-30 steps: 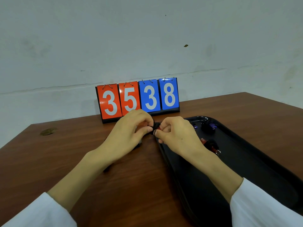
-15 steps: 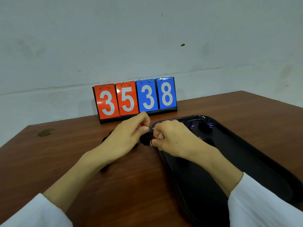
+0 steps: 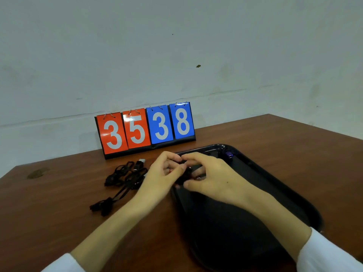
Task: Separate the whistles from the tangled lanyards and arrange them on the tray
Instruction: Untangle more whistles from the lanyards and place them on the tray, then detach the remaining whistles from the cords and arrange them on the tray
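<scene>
view: head camera, looking forward and down over both forearms at a brown wooden counter (image 3: 265, 134) set against a pale wall (image 3: 176, 46).
tray: black tray (image 3: 275, 185) with rounded corners, lying flat on the right half of the counter; its near-left rim passes under the two hands.
in the tray: one purple whistle (image 3: 227, 154) lies in the far corner, just beside the rim; something dark right next to it is too blurred to name.
left hand: left hand (image 3: 159, 177) reaches in from the counter side, thumb and forefinger curled together in a pinch at the tray's left rim, gripping the dark whistle.
right hand: right hand (image 3: 214, 177) hangs over the tray's far-left part, fingers curled, pinching the same piece from the other side.
dark whistle: dark whistle (image 3: 188, 170) is held between the two hands, over the tray's left edge; it shows bits of red and what looks like a small metal ring, and is otherwise mostly covered by fingers.
lanyards: black lanyards (image 3: 125, 177) lie in a tangled heap on the counter left of the tray, just beside the left hand, with one end trailing toward the near side.
pale-tipped piece: a small black pale-tipped piece (image 3: 141, 160) lies at the heap's far edge; i cannot tell whether it is a whistle.
scoreboard: a flip scoreboard (image 3: 145, 128) stands upright at the counter's back, two red cards reading 35, two blue cards reading 38.
sleeves: white sleeves cover both forearms near the bottom corners.
</scene>
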A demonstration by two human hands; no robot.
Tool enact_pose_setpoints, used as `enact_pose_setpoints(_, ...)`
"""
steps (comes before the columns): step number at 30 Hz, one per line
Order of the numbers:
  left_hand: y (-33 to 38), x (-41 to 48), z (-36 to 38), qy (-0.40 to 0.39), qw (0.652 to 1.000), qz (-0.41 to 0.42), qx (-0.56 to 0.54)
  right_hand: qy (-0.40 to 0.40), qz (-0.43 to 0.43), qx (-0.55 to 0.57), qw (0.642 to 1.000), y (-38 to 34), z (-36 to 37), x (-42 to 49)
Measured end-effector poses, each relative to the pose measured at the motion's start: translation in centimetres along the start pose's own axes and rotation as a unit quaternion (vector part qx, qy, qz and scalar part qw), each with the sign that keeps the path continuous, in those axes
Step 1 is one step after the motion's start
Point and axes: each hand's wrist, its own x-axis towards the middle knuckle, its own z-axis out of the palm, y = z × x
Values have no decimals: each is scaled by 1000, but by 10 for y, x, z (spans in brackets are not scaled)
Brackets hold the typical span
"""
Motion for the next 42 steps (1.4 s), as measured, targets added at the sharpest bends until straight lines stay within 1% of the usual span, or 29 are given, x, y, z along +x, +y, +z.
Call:
enact_pose_setpoints(1,2,0,9,2,1000,5,-4,5,-11,1,1000,2,-1,-4)
enact_pose_setpoints(4,8,3,33,3,1000,9,-24,84,-16,-24,996,12,-10,-9)
enact_pose_setpoints(6,10,10,43,11,1000,2,-27,117,3,-34,993,20,-21,-10)
enact_pose_setpoints(7,8,13,47,22,1000,7,-6,133,23,-33,990,26,-29,-11)
enact_pose_setpoints(8,4,15,48,39,998,22,42,157,48,-24,986,32,-36,-10)
enact_pose_setpoints(9,-2,16,48,50,990,51,118,184,73,-18,980,40,-44,-9)
enact_pose_setpoints(10,-7,15,48,43,975,82,201,208,98,-22,973,50,-51,-9)
enact_pose_setpoints(12,-17,10,47,-20,941,116,318,224,153,-52,961,69,-59,-7)
enact_pose_setpoints(14,-24,8,47,-70,923,97,365,205,201,-86,954,85,-58,-7)
enact_pose_setpoints(18,-30,8,47,-100,928,65,352,188,224,-143,945,99,-50,-6)
enact_pose_setpoints(24,-34,8,46,-87,934,80,337,160,227,-204,939,101,-46,-5)
enact_pose_setpoints(28,-29,5,45,-80,932,75,346,163,228,-223,934,98,-45,-7)
enact_pose_setpoints(29,-27,3,46,-65,935,76,341,166,230,-236,930,96,-46,-9)
enact_pose_setpoints(31,-23,-1,40,-12,943,89,321,181,212,-256,925,86,-49,-11)
enact_pose_setpoints(33,-28,-4,28,64,944,110,304,177,178,-243,937,68,-49,-11)
enact_pose_setpoints(35,-42,-3,4,150,929,113,320,138,144,-214,956,46,-43,-5)
enact_pose_setpoints(37,-56,-3,-24,203,909,63,357,85,110,-174,975,20,-28,4)
enact_pose_setpoints(39,-66,-4,-48,219,890,11,399,43,78,-144,986,-4,-7,17)
enact_pose_setpoints(40,-69,-6,-59,214,883,-1,417,24,63,-139,988,-15,5,26)
enact_pose_setpoints(42,-75,-9,-71,188,875,2,445,-9,41,-139,989,-31,28,41)
